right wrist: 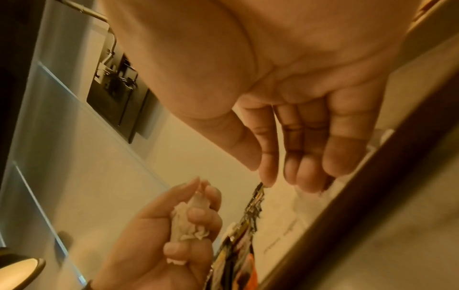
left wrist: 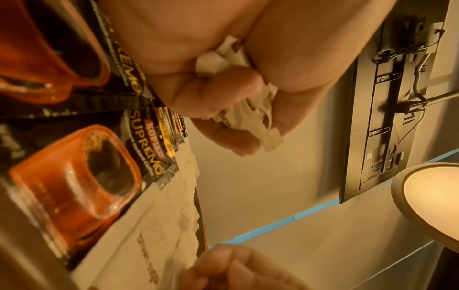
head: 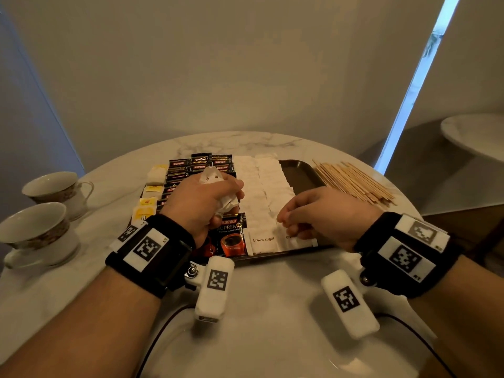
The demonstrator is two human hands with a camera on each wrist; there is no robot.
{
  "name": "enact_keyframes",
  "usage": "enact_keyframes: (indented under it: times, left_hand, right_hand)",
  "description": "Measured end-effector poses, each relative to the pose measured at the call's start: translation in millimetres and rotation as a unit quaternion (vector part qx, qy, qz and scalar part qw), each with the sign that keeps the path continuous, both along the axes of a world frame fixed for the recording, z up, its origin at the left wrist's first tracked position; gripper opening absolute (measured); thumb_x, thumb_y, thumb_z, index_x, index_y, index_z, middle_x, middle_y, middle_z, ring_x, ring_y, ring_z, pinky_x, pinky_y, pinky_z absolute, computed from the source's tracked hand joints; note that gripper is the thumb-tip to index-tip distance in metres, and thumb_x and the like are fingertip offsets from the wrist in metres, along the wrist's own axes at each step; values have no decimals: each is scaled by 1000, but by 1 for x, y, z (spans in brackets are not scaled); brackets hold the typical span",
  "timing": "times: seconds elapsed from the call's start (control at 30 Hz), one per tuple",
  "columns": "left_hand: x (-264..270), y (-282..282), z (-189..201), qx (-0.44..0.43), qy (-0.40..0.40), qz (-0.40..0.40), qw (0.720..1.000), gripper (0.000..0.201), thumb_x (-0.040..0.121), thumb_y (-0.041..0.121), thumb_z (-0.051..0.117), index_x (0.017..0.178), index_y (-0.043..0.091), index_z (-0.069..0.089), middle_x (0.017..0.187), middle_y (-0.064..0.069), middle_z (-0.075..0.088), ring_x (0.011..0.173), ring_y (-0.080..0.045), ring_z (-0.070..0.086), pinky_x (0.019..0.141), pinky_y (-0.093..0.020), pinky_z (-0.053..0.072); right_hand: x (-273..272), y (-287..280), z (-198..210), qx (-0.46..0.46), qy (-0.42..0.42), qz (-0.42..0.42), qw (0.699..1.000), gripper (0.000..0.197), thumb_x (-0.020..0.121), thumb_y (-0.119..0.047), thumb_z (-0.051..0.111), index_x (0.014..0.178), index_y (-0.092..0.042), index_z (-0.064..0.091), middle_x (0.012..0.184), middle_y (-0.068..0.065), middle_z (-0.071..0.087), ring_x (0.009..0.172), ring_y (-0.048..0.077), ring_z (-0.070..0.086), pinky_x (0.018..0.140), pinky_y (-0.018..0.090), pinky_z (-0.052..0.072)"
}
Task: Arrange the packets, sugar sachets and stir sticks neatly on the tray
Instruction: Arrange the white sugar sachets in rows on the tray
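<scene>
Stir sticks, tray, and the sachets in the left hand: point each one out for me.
Stir sticks (head: 354, 181), head view, middle of the pile.
Tray (head: 298, 173), head view, bare far-right corner.
Sachets (left wrist: 250, 115), left wrist view, crumpled paper between the curled fingers.

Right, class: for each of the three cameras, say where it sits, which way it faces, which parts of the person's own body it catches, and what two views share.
Head: worn on the head, looking forward and down at the tray on the table; shows both forearms, left hand, right hand.
Left wrist: under the left wrist, looking along the palm at fingers gripping crumpled sachets.
Right wrist: under the right wrist, looking along its relaxed fingers.
Shared: both wrist views show the coffee packets and the opposite hand.
</scene>
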State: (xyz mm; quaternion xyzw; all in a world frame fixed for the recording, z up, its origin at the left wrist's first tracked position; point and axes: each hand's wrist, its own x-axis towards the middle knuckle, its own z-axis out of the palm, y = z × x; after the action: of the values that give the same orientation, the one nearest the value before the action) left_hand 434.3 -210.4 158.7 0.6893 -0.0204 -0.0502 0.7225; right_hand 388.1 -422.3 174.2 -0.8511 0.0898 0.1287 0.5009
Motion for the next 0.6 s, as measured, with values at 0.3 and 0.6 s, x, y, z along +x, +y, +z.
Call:
enact_keyframes:
  times: [0.3, 0.6]
  left_hand:
    - [1, 3, 1, -28, 4, 1, 1000, 5, 94, 15, 71, 91, 12, 68, 77, -5, 71, 57, -15, 62, 34, -16, 30]
    - [3, 4, 0, -38, 12, 9, 999, 4, 93, 11, 68, 90, 13, 69, 77, -5, 71, 56, -15, 63, 34, -17, 29]
  right_hand:
    - [15, -7, -13, 177, -145, -166, 959, 21, 99, -31, 61, 118, -28, 69, 128, -7, 66, 126, 17, 56, 115, 46, 40]
    - [16, -2, -30, 317, -94, -167, 929, 27, 99, -53, 54, 114, -32, 62, 157, -3, 44, 150, 20, 31, 125, 46, 21]
